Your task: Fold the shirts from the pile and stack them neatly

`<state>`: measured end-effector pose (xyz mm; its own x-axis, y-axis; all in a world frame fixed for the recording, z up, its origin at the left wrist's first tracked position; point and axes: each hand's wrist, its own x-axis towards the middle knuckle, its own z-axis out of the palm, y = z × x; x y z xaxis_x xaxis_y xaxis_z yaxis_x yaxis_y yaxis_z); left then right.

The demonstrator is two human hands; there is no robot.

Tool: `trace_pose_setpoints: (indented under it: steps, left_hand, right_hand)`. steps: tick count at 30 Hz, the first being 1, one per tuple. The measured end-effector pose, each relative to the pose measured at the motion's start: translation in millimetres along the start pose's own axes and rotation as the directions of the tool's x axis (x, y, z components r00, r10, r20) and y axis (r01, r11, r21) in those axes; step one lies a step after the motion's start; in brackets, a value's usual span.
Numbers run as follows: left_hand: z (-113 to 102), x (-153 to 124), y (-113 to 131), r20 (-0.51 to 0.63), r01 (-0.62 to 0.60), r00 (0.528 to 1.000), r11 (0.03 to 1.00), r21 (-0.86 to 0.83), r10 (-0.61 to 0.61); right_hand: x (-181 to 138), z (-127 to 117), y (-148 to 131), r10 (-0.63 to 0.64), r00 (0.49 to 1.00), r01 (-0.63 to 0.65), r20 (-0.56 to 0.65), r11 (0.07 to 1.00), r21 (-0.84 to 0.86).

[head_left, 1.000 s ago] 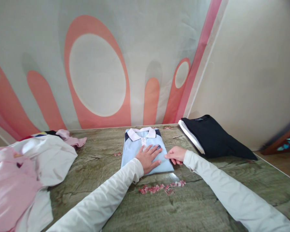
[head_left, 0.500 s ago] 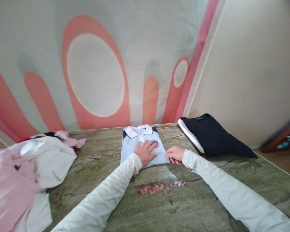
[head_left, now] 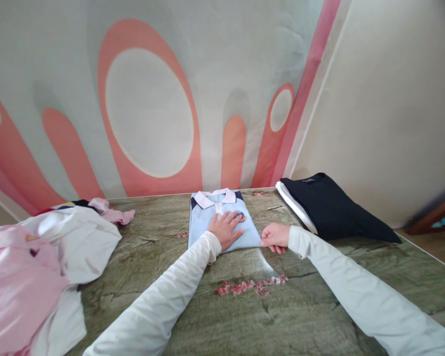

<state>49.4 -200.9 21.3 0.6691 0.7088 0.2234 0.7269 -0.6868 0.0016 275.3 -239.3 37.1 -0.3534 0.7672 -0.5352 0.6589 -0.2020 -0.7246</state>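
A folded light-blue polo shirt (head_left: 202, 223) lies on the table near its far edge, with a pale pink collar, dark navy shoulders and a small round badge on the chest. Flat on its front rests my left hand (head_left: 225, 231), fingers spread, just beside the badge. My right hand (head_left: 275, 236) is closed at the shirt's near right corner, pinching the fabric between thumb and fingers. The bent fingers hide part of that corner.
At the left is a loose heap of clothes, with a pink garment (head_left: 18, 287) and a white one (head_left: 85, 242). A folded black garment (head_left: 330, 207) lies over white cloth at the right. The wood-patterned table (head_left: 282, 316) meets a wall behind.
The view has shifted slightly. My right hand has drawn the shirt's near right corner a little outward to the right, while my left hand stays flat on the shirt.
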Motion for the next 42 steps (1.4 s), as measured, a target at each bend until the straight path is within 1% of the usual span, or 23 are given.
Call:
trace_pose_setpoints:
  steps: [2,4,6,8,11,15,17,19,22,24,26,30,36,39,42]
  left_hand:
    - [0,0,-1,-0.008,-0.002,1.0,1.0,-0.008,0.002]
    - [-2,-1,-1,-0.01,-0.002,1.0,1.0,-0.022,0.002]
    - [-5,-2,2,-0.009,-0.015,1.0,0.999,-0.033,0.015]
    - [-9,-6,7,-0.01,-0.059,0.998,0.997,-0.04,0.059]
    - [-13,-12,17,0.004,-0.116,0.993,0.992,-0.043,0.116]
    - [-12,-16,26,0.024,-0.12,0.992,0.993,-0.015,0.12]
    - [-11,-17,27,0.02,-0.127,0.992,0.992,-0.003,0.127]
    - [-11,-17,26,0.011,-0.132,0.991,0.991,0.006,0.132]
    - [-12,-18,26,0.003,-0.139,0.99,0.99,0.015,0.138]
    - [-13,-18,26,0.002,-0.141,0.99,0.99,0.021,0.14]
    - [-13,-17,27,0.0,-0.133,0.991,0.991,0.032,0.133]
    - [-10,-16,28,0.001,-0.112,0.994,0.992,0.05,0.112]
    - [-6,-16,27,-0.003,-0.109,0.994,0.993,0.042,0.109]
    - [-9,-16,28,0.003,-0.106,0.994,0.994,0.032,0.106]
    - [-13,-17,29,0.011,-0.11,0.994,0.994,0.02,0.11]
  right_hand:
    - [-3,-6,4,0.015,1.0,-0.015,0.008,1.0,-0.002]
    - [-4,-11,8,0.012,1.0,-0.011,-0.027,0.999,0.03]
    - [-3,-13,12,-0.018,0.996,0.026,-0.084,0.995,0.092]
    - [-2,-12,13,-0.051,0.993,0.068,-0.108,0.985,0.158]
    - [2,-6,10,-0.066,0.994,0.084,-0.085,0.967,0.241]
    - [4,3,4,-0.06,0.996,0.079,-0.063,0.925,0.371]
    - [5,6,3,-0.071,0.995,0.097,-0.075,0.884,0.457]
    - [6,6,3,-0.089,0.995,0.101,-0.049,0.86,0.5]
    - [5,5,5,-0.112,0.992,0.074,0.058,0.888,0.454]
    - [4,6,5,-0.116,0.988,0.064,0.105,0.912,0.406]
    - [2,8,4,-0.099,0.99,0.057,0.097,0.928,0.368]
    - [-1,11,1,-0.049,0.998,0.037,0.034,0.958,0.285]
    - [-5,8,7,-0.051,0.999,0.05,-0.004,0.979,0.199]
    - [-3,7,8,-0.044,0.999,0.044,-0.007,0.972,0.232]
    - [3,5,4,0.001,0.999,0.012,-0.034,0.923,0.384]
